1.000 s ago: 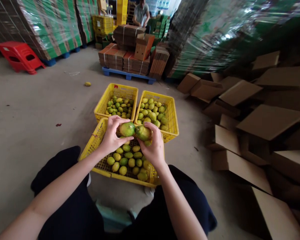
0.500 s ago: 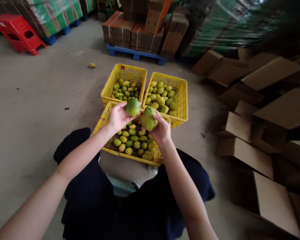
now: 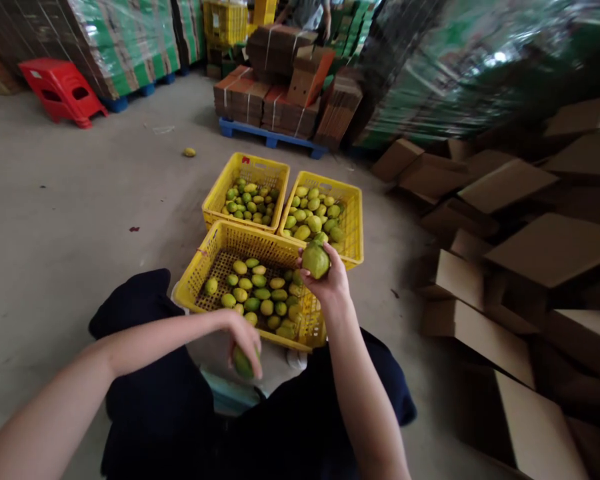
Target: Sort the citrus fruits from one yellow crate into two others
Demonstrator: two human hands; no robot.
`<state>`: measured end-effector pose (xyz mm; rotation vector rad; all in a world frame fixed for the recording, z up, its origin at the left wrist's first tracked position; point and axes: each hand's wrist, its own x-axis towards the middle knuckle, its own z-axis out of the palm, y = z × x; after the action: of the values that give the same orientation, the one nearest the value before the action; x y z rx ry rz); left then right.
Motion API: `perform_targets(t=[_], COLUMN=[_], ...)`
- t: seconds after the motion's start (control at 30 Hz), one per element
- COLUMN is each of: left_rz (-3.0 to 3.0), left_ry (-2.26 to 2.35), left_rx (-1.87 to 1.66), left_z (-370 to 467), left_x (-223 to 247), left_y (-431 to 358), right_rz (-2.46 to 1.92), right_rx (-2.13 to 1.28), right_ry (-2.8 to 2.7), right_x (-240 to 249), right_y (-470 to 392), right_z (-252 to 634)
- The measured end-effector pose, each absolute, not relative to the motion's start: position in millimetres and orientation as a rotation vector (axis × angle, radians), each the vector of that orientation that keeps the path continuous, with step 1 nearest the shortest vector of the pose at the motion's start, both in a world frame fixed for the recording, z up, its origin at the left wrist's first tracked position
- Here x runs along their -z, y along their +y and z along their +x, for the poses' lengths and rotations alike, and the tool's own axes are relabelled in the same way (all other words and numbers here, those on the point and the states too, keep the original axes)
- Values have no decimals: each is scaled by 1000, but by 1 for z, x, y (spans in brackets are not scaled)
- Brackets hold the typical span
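My left hand [image 3: 244, 337] is wrapped round a green fruit [image 3: 243, 362], low in front of the near yellow crate [image 3: 190, 283], between my knees. My right hand [image 3: 333, 277] holds up a larger yellow-green fruit [image 3: 315, 260] over that crate's right back corner. Several green and yellow fruits [image 3: 261, 293] lie in the near crate. Behind it, the back left crate [image 3: 215, 193] holds smaller green and yellow fruits, and the back right crate [image 3: 353, 220] holds yellow-green ones.
A single yellow fruit [image 3: 189, 153] lies on the floor. Cardboard boxes [image 3: 500, 340] are heaped at right. Behind the crates stands a blue pallet [image 3: 273, 139] with flattened cartons. A red stool [image 3: 63, 90] is at back left; a person [image 3: 307, 13] is in the background.
My left hand has moved down and toward me with the green fruit, away from my right hand. My right hand still holds its fruit. The view has tilted up, showing a person behind.
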<state>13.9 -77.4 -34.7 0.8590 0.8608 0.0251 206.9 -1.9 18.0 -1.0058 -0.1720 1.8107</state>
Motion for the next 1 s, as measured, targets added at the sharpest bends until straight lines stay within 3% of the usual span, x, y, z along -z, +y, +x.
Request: perform_targets(t=[0.1,0.27,0.33,0.43,0.63,0.73,0.87,1.0], left_rz=[628,667,595,573,1367,1923,2032,2147], left_ry=[1084,1215,1359,1314,1293,1283,1426,1488], left_rx=[-300,-736,-1039,-1163,-928,-486,183,119], left_z=[9,-44,-64,-72,-51,-52,-61,-71], left_x=[23,-21,-25,-16,9,18,31,38], left_y=[-64,25,43,42,17,3,-14,-14], right_rz=[-1011,-1047,-1064,-1083,-1191,-1186,-1338,-1526], right_rx=[-1822,-1797,-1790,-1781,-1800,-1871,-1953,-2286], right_ry=[-196,-269,-271,-266,-317,-505,-932,-1297], right_x=[-20,-24,-25,-24,-7,6,26,54], right_y=[-5,-8,-9,-9,-12,-22,-51,-86], right_z=[207,204,202,200,186,172,150,131])
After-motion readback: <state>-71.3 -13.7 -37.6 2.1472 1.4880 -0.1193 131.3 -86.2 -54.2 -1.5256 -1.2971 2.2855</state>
